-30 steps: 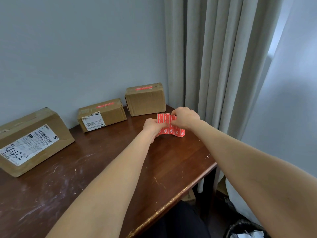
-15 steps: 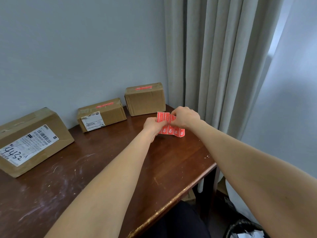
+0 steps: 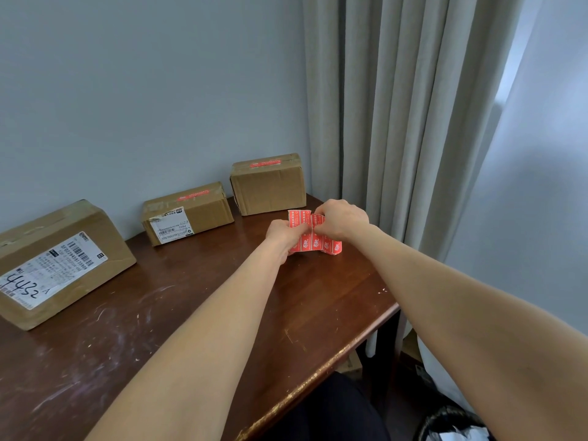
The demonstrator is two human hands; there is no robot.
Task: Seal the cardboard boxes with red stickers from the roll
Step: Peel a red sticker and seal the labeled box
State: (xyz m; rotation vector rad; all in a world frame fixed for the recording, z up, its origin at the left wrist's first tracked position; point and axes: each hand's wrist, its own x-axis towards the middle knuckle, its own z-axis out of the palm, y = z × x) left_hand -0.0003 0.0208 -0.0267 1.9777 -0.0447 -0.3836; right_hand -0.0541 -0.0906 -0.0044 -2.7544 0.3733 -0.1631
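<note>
Both hands pinch a curled strip of red printed stickers [image 3: 313,235] above the dark wooden worktop [image 3: 197,300]: left grip [image 3: 284,234] on its left edge, right grip [image 3: 342,219] seemingly peeling one; three brown cardboard boxes [image 3: 267,184] stand behind.

Red stickers [image 3: 318,238] – white print, perhaps lettering – brown boxes [image 3: 187,211]

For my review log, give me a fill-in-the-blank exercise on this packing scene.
1. Both hands hold a strip of ____ paper stickers.
2. ____ brown cardboard boxes stand on the dark wooden table.
3. The large box with handwritten digits carries ____ red sticker on top.

Missing: red; three; no
</note>
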